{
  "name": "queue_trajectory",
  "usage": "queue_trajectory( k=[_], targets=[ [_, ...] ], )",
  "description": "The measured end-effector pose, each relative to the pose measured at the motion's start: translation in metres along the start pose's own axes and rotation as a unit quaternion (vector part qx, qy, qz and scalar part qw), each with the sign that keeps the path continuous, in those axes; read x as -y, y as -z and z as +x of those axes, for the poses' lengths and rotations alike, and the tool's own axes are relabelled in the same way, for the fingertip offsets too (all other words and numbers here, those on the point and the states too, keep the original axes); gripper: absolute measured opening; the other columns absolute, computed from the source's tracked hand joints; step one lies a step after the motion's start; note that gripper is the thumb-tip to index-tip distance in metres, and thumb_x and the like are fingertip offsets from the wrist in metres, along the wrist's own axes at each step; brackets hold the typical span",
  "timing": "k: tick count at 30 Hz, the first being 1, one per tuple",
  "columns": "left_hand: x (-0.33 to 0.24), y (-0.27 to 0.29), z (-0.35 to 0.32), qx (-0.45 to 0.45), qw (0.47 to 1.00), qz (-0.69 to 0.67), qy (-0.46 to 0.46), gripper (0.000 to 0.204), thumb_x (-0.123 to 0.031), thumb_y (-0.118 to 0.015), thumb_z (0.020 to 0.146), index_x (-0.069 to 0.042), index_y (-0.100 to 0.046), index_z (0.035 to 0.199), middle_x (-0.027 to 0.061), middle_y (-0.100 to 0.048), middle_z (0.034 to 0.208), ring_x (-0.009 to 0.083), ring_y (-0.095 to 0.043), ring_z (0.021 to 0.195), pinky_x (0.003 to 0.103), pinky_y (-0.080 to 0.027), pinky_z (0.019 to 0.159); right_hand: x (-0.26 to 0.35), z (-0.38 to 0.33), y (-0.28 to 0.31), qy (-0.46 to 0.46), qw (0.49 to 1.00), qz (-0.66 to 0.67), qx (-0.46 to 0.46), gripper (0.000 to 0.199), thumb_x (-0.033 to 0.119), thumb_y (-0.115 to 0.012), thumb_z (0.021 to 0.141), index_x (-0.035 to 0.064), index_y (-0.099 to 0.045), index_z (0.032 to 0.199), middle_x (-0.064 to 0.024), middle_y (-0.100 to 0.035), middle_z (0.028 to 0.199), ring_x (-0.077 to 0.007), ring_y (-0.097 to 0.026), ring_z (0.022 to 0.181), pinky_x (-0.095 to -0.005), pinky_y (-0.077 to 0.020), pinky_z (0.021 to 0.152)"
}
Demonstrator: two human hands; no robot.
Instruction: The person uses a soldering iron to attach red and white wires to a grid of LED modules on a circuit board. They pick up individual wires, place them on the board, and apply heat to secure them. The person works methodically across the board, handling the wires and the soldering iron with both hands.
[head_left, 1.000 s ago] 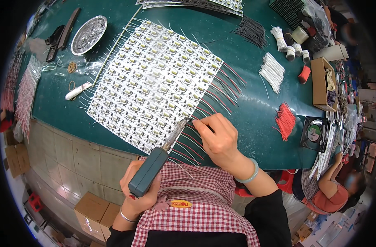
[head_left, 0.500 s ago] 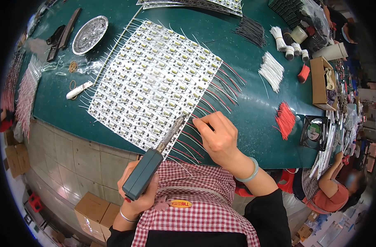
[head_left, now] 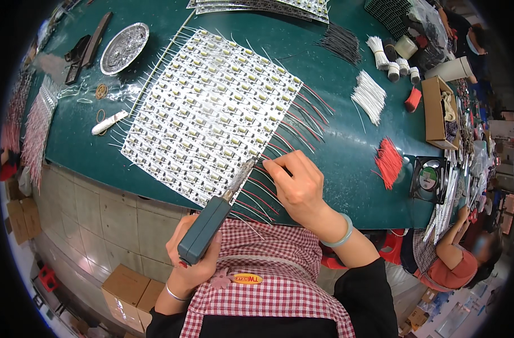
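My left hand (head_left: pixel 192 254) is wrapped round the dark green handle of a soldering iron (head_left: pixel 205 230). The iron's tip rests at the right edge of a panel of white circuit boards (head_left: pixel 198 107), which carries rows of small yellowish parts. Beside the tip, my right hand (head_left: pixel 297 186) pinches a thin wire (head_left: pixel 265 160) against the same edge; its fingers hide most of it, so I cannot tell its colour. Red, white and dark wires (head_left: pixel 310 115) stick out along this edge, above and below my right hand. More thin leads stand out on the panel's left side.
Bundles of black wires (head_left: pixel 340 44), white wires (head_left: pixel 369 96) and red wires (head_left: pixel 387 163) lie to the right. A solder spool (head_left: pixel 428 179) and a cardboard box (head_left: pixel 437 112) stand beyond. A metal dish (head_left: pixel 124 49) is at upper left. Another person (head_left: pixel 457 253) sits at far right.
My left hand and the soldering iron have shifted slightly to the right, with the handle a little higher. The right hand stays almost in place, still pinching at the panel's edge.
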State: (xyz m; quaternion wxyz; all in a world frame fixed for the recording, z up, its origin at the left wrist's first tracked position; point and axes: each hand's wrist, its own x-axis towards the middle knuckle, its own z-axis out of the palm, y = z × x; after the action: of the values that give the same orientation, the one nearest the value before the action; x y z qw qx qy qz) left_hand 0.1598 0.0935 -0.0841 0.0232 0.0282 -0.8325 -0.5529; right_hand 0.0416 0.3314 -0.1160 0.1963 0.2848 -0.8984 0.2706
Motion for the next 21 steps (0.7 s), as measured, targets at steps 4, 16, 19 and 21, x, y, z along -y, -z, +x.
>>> queue_trajectory(
  k=[4, 16, 19, 21],
  targets=[
    [-0.006, 0.001, 0.005, -0.002, 1.0, 0.006, -0.005, 0.023, 0.005, -0.077, 0.079, 0.007, -0.071, 0.102, 0.0196, -0.071, 0.101, 0.0296, -0.072, 0.081, 0.034, -0.057, 0.073, 0.0, 0.0, 0.0, 0.0, 1.0, 0.0, 0.001, 0.023, 0.003, -0.071, 0.075, 0.0047, -0.071, 0.098, -0.0041, -0.058, 0.084, -0.0207, -0.06, 0.075, -0.0333, -0.0482, 0.062],
    [0.003, 0.076, 0.031, -0.321, 0.943, 0.021, -0.088, 0.049, 0.012, -0.061, 0.093, 0.005, -0.055, 0.141, 0.0167, -0.067, 0.125, 0.0088, -0.052, 0.061, 0.022, -0.041, 0.051, 0.0, 0.001, 0.0, -0.003, 1.0, 0.013, -0.004, 0.022, 0.003, -0.071, 0.075, 0.0043, -0.072, 0.097, -0.004, -0.058, 0.083, -0.0203, -0.06, 0.075, -0.0328, -0.0483, 0.062],
    [-0.008, 0.125, 0.073, -0.387, 0.894, 0.026, -0.227, 0.043, 0.007, -0.064, 0.095, 0.009, -0.059, 0.137, 0.0122, -0.07, 0.102, 0.0076, -0.045, 0.057, 0.024, -0.038, 0.051, -0.001, 0.0, 0.0, -0.006, 1.0, 0.006, -0.005, 0.022, 0.003, -0.071, 0.075, 0.0042, -0.072, 0.097, -0.0039, -0.058, 0.083, -0.0202, -0.06, 0.075, -0.0327, -0.0484, 0.062],
    [0.004, 0.141, 0.106, -0.413, 0.883, 0.111, -0.196, 0.035, 0.001, -0.071, 0.094, 0.007, -0.066, 0.129, 0.0065, -0.067, 0.085, 0.0072, -0.048, 0.059, 0.023, -0.039, 0.053, 0.001, 0.0, 0.001, -0.006, 1.0, 0.008, -0.003, 0.022, 0.003, -0.071, 0.075, 0.0042, -0.072, 0.097, -0.0039, -0.058, 0.083, -0.0202, -0.06, 0.075, -0.0326, -0.0485, 0.062]
  ],
)
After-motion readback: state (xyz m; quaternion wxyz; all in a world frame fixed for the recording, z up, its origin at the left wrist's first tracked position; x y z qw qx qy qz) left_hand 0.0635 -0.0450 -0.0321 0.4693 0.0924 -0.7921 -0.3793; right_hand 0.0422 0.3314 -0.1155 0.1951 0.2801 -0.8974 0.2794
